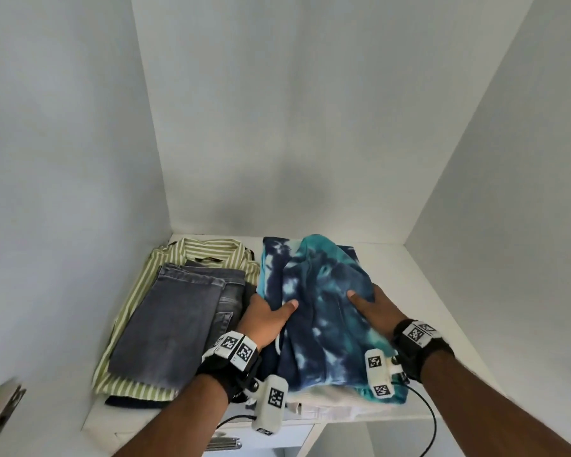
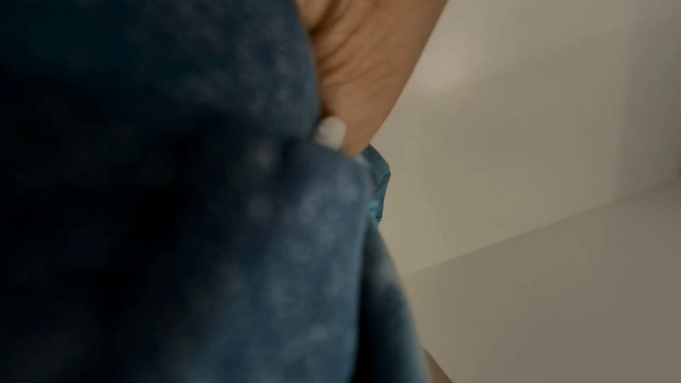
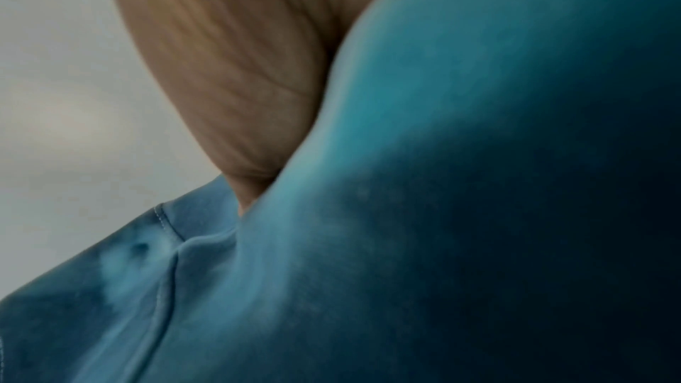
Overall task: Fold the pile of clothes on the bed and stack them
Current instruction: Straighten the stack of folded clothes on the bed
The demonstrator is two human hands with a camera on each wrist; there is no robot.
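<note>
A folded blue and teal tie-dye garment (image 1: pixel 320 311) lies on top of a pile on the right half of a white shelf (image 1: pixel 442 291). My left hand (image 1: pixel 267 316) grips its left side, thumb on top and fingers hidden under the cloth. My right hand (image 1: pixel 373 303) grips its right side the same way. In the left wrist view the palm (image 2: pixel 354 40) presses against dark blue cloth (image 2: pixel 184 185). The right wrist view shows the palm (image 3: pixel 228 69) against teal cloth (image 3: pixel 442 185). A cream garment (image 1: pixel 327 402) lies beneath the tie-dye one.
On the left of the shelf lie folded grey jeans (image 1: pixel 175 321) on a green striped shirt (image 1: pixel 139 285), with a dark item under them. White walls (image 1: pixel 277 110) close in the back and both sides. A cable (image 1: pixel 432 420) hangs off the front edge.
</note>
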